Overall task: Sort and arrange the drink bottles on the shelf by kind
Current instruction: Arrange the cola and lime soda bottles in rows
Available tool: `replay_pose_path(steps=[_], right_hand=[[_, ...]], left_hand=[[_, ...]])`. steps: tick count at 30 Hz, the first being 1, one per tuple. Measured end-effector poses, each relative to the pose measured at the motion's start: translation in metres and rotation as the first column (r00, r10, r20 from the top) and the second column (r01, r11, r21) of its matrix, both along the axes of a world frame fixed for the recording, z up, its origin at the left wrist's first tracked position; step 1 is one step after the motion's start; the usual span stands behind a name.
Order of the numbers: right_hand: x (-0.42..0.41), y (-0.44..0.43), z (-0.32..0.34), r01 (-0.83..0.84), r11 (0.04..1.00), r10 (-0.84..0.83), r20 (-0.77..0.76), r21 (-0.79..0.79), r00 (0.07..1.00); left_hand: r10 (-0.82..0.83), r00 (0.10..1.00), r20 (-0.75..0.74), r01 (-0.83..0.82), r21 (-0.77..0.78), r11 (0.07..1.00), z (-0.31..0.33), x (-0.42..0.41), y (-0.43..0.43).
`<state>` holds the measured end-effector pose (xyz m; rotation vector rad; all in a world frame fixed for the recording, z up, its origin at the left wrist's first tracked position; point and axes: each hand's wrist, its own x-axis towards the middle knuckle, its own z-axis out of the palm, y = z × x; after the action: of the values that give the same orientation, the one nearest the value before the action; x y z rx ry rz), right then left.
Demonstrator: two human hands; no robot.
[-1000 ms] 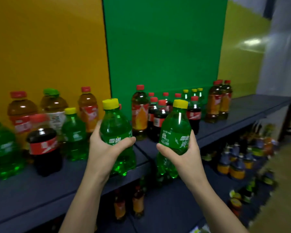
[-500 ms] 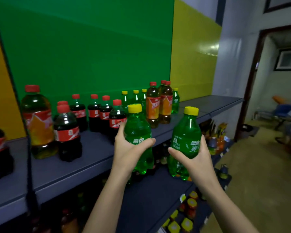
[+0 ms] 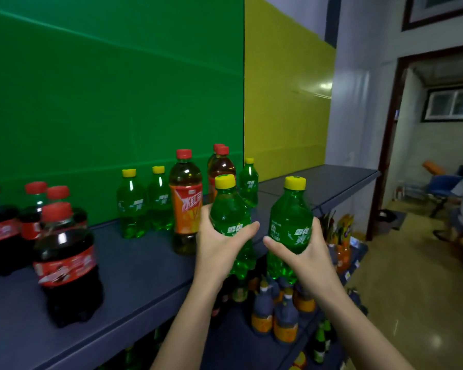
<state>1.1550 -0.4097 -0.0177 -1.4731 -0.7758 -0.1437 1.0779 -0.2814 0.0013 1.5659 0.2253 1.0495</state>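
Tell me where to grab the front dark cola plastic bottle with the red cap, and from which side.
Probably the red-labelled middle of the front dark cola plastic bottle, coming from the open edge of the grey shelf. It stands upright and round-bodied; other red-capped cola bottles crowd behind and left, so front and right look free.

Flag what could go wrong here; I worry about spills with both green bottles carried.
The left hand and right hand each grip one of the green bottles, leaving none free to catch a fall. The tall tea bottle beside the left hand may get knocked over.
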Motion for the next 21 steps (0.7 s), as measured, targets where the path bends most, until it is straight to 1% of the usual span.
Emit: replay_pose_path(steps=[5, 9, 13, 17, 21], right_hand=[[0.064, 0.010, 0.004, -0.021, 1.000, 0.021, -0.007, 0.004, 1.000], [0.109, 0.018, 0.003, -0.051, 0.998, 0.052, -0.006, 0.028, 0.999], [0.161, 0.031, 0.002, -0.079, 0.996, 0.079, 0.006, 0.049, 0.997], [0.214, 0.046, 0.002, -0.190, 0.982, 0.190, 0.000, -0.002, 0.982], [0.255, 0.066, 0.000, -0.306, 0.950, 0.307, 0.002, -0.065, 0.952]], left_hand=[[0.039, 0.999, -0.038, -0.038, 0.036, 0.999, 0.000, 0.058, 0.007], [0.074, 0.997, -0.008, -0.073, 0.080, 0.994, 0.002, 0.095, 0.005], [0.151, 0.989, -0.003, -0.149, 0.116, 0.982, 0.000, 0.136, 0.008], [0.268, 0.963, -0.015, -0.264, 0.112, 0.958, -0.005, 0.177, 0.014], [0.423, 0.905, -0.049, -0.416, 0.102, 0.903, -0.012, 0.214, 0.025]])
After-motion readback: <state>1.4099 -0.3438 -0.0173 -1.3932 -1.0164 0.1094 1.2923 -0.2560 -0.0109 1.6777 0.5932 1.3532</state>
